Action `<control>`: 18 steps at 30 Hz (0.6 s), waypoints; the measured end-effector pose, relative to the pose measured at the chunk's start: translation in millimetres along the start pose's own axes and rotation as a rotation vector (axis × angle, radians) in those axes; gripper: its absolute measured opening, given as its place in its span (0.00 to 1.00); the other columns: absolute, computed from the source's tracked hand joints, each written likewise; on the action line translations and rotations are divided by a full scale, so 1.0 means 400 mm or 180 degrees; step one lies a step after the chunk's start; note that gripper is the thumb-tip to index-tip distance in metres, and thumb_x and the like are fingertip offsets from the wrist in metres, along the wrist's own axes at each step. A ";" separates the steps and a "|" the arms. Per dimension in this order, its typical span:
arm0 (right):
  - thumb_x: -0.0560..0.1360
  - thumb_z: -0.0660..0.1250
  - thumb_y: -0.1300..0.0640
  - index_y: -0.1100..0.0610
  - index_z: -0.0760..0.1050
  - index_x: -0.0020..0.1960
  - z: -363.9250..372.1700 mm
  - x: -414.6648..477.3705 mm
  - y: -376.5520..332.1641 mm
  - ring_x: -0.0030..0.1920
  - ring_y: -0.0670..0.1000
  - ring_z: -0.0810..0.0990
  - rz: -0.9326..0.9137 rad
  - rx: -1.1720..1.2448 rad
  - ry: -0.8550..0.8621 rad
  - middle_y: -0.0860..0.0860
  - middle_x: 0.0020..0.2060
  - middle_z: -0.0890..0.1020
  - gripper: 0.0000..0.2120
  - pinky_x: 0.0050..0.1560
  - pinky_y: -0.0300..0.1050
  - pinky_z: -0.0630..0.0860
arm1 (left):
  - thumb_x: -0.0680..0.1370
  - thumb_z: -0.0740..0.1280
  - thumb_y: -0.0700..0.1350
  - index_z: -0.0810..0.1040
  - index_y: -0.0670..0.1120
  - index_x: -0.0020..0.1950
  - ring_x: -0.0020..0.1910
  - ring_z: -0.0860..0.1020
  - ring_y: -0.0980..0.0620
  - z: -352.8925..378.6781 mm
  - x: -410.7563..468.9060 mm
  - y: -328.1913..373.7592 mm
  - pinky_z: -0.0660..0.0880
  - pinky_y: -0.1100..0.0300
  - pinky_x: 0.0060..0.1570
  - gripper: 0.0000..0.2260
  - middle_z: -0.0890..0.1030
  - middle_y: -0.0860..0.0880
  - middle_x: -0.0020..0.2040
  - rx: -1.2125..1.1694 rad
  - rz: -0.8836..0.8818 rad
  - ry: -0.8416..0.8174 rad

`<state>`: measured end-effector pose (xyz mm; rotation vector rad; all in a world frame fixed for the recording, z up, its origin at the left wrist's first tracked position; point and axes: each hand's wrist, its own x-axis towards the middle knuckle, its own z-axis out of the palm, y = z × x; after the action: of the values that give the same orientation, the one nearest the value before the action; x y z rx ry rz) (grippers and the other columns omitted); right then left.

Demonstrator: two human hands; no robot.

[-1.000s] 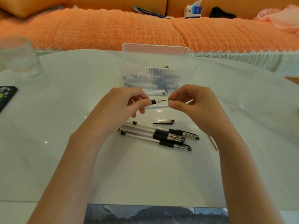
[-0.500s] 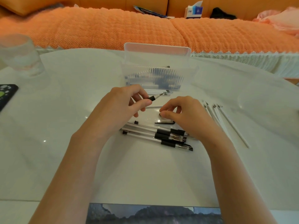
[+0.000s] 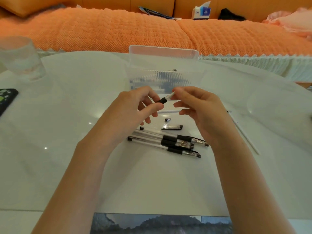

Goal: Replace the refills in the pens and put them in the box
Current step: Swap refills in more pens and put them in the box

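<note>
My left hand (image 3: 135,107) grips a clear pen barrel by its black grip (image 3: 163,100), held above the table and angled up to the right. My right hand (image 3: 199,107) pinches the white refill end (image 3: 170,95) sticking out of that barrel. A small metal pen tip (image 3: 167,119) and a loose cap (image 3: 172,127) lie on the table below. Three capped black pens (image 3: 168,142) lie side by side in front of them. The clear plastic box (image 3: 162,78) stands behind my hands with its lid up and pens inside.
Loose white refills (image 3: 244,134) lie at the right on the white table (image 3: 67,132). A glass (image 3: 18,58) and a dark phone (image 3: 6,100) sit at the left. An orange sofa (image 3: 118,31) with a tissue box (image 3: 201,13) runs behind.
My right hand took the metal tip off the pen, set it down beside the cap, and rose back to the barrel's open end. My left hand kept holding the barrel.
</note>
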<state>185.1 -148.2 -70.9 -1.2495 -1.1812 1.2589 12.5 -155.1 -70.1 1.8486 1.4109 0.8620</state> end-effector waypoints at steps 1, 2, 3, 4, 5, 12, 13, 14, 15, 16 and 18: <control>0.75 0.67 0.55 0.58 0.80 0.48 -0.007 0.001 -0.004 0.42 0.47 0.82 -0.0030 0.0226 0.0070 0.51 0.42 0.85 0.07 0.39 0.38 0.76 | 0.76 0.67 0.49 0.77 0.52 0.48 0.35 0.80 0.56 -0.002 0.000 -0.003 0.80 0.55 0.41 0.02 0.82 0.54 0.37 0.0025 -0.0014 -0.0010; 0.76 0.65 0.57 0.58 0.80 0.47 -0.016 0.003 -0.009 0.42 0.48 0.83 -0.0068 0.0447 0.0173 0.53 0.42 0.85 0.06 0.39 0.38 0.77 | 0.76 0.67 0.49 0.77 0.52 0.47 0.35 0.80 0.56 -0.004 0.000 -0.007 0.80 0.55 0.41 0.02 0.82 0.55 0.37 0.0059 -0.0026 -0.0018; 0.77 0.64 0.58 0.59 0.79 0.46 -0.029 0.004 -0.015 0.42 0.49 0.83 -0.0114 0.0632 0.0311 0.54 0.42 0.85 0.06 0.38 0.38 0.78 | 0.76 0.67 0.49 0.77 0.52 0.47 0.35 0.80 0.56 -0.007 0.000 -0.012 0.79 0.54 0.42 0.02 0.82 0.55 0.37 0.0103 -0.0037 -0.0021; 0.77 0.64 0.58 0.59 0.78 0.46 -0.044 0.004 -0.020 0.41 0.50 0.84 -0.0165 0.0760 0.0482 0.54 0.41 0.85 0.06 0.37 0.38 0.78 | 0.76 0.68 0.49 0.77 0.53 0.47 0.35 0.80 0.56 -0.009 -0.001 -0.016 0.79 0.53 0.43 0.02 0.82 0.55 0.37 0.0154 -0.0048 -0.0019; 0.78 0.64 0.59 0.60 0.78 0.46 -0.060 0.005 -0.024 0.39 0.50 0.83 -0.0224 0.0835 0.0672 0.54 0.40 0.85 0.06 0.37 0.38 0.78 | 0.76 0.68 0.49 0.77 0.53 0.47 0.35 0.80 0.56 -0.012 -0.001 -0.019 0.79 0.53 0.43 0.02 0.82 0.56 0.37 0.0206 -0.0060 -0.0015; 0.75 0.67 0.57 0.61 0.80 0.47 -0.159 0.011 -0.019 0.28 0.44 0.74 -0.0425 -0.0543 0.1758 0.50 0.32 0.81 0.08 0.30 0.36 0.70 | 0.75 0.68 0.50 0.77 0.55 0.46 0.35 0.79 0.57 -0.014 -0.004 -0.023 0.76 0.57 0.41 0.01 0.82 0.57 0.37 0.0372 -0.0095 -0.0029; 0.75 0.67 0.56 0.61 0.80 0.47 -0.164 0.013 -0.011 0.27 0.43 0.74 -0.0403 -0.0962 0.1768 0.49 0.32 0.81 0.08 0.31 0.35 0.70 | 0.75 0.68 0.50 0.77 0.55 0.46 0.35 0.79 0.58 -0.014 -0.004 -0.023 0.76 0.57 0.41 0.01 0.82 0.57 0.37 0.0364 -0.0095 -0.0032; 0.75 0.67 0.56 0.60 0.80 0.46 -0.164 0.015 -0.004 0.28 0.43 0.74 -0.0370 -0.1322 0.1748 0.49 0.31 0.81 0.08 0.32 0.35 0.70 | 0.75 0.68 0.50 0.77 0.55 0.45 0.35 0.79 0.58 -0.015 -0.003 -0.023 0.77 0.56 0.42 0.01 0.82 0.57 0.37 0.0360 -0.0093 -0.0033; 0.75 0.66 0.56 0.59 0.80 0.45 -0.163 0.016 0.003 0.29 0.43 0.74 -0.0324 -0.1598 0.1709 0.49 0.32 0.81 0.07 0.34 0.35 0.70 | 0.75 0.68 0.50 0.77 0.55 0.45 0.35 0.79 0.58 -0.016 -0.004 -0.022 0.77 0.55 0.43 0.01 0.82 0.57 0.36 0.0363 -0.0091 -0.0034; 0.75 0.66 0.56 0.59 0.79 0.44 -0.160 0.017 0.010 0.30 0.44 0.75 -0.0265 -0.1797 0.1665 0.48 0.32 0.81 0.06 0.34 0.35 0.70 | 0.75 0.68 0.50 0.77 0.55 0.45 0.34 0.79 0.58 -0.017 -0.004 -0.022 0.78 0.55 0.43 0.01 0.82 0.57 0.36 0.0366 -0.0088 -0.0034; 0.75 0.66 0.56 0.58 0.79 0.43 -0.156 0.022 0.020 0.33 0.47 0.76 -0.0124 -0.2091 0.1621 0.49 0.33 0.80 0.06 0.35 0.38 0.71 | 0.75 0.68 0.50 0.77 0.55 0.45 0.34 0.79 0.58 -0.018 -0.005 -0.022 0.78 0.54 0.44 0.01 0.82 0.56 0.36 0.0366 -0.0083 -0.0035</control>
<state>247.4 -139.8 -79.7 -1.8704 -1.2561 0.4587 1.6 -154.4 -73.3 1.9123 1.5025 0.7711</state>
